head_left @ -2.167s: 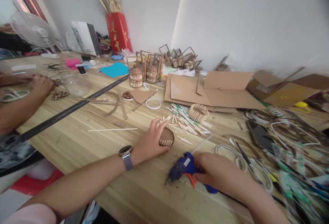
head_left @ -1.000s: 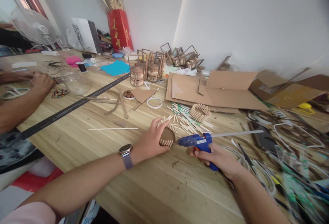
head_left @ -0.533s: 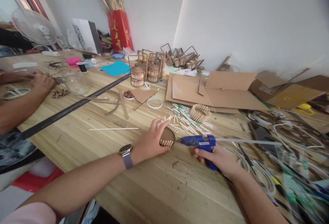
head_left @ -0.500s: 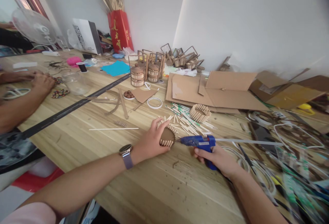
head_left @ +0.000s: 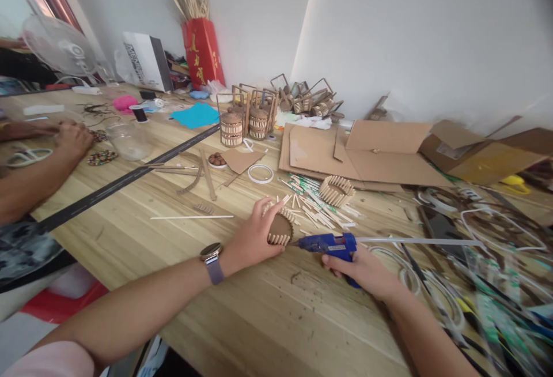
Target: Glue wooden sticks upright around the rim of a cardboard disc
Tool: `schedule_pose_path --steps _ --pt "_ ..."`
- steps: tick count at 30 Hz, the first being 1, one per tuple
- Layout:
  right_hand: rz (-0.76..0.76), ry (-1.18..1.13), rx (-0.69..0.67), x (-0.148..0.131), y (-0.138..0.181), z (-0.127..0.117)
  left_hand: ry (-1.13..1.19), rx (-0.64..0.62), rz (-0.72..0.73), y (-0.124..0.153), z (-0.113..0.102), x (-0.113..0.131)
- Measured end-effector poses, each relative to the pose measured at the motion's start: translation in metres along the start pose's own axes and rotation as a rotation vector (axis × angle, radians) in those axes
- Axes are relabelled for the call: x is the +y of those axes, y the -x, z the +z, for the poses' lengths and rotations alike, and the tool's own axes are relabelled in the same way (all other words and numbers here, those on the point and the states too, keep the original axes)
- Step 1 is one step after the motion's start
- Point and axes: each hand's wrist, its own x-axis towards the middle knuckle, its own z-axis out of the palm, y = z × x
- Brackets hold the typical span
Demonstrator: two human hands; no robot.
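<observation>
On my feed the glue gun (head_left: pixel 325 245) shows blue, its glue stick (head_left: pixel 415 241) milky white. I see brown on the round base (head_left: pixel 280 226), pale cream on its sticks (head_left: pixel 279 239), tan grain across the desk (head_left: pixel 242 325), gold characters (head_left: pixel 199 74) over the red bag (head_left: pixel 206 48), and 1 turquoise sheet (head_left: pixel 195 115).

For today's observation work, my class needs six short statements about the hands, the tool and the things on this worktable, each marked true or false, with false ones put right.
1. The right hand grips a blue glue gun. True.
2. The left hand holds a round stick-walled piece. True.
3. The glue gun points away from that piece. False: it points towards it.
4. The watch is on the right wrist. False: it is on the left.
5. A second stick ring sits by loose sticks. True.
6. The fan is red. False: it is whitish.
</observation>
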Motion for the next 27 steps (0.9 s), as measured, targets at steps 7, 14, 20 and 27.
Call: schedule_pose_path --steps 7,14,20,27 --pt "-0.025 0.06 0.007 -0.0042 0.0009 0.002 -0.003 0.004 0.0 0.0001 -0.0001 0.0006" --pt "-0.075 0.117 0.025 -0.0052 0.0013 0.0021 -0.003 0.006 0.011 0.0001 0.0002 0.001" --pt "-0.1 0.138 0.044 -0.0074 0.0015 0.0024 0.0 0.008 0.007 0.0002 0.0 0.0005" --pt "-0.083 0.169 0.04 -0.0055 0.002 0.0008 -0.005 0.005 0.002 0.0004 0.0008 0.0002"
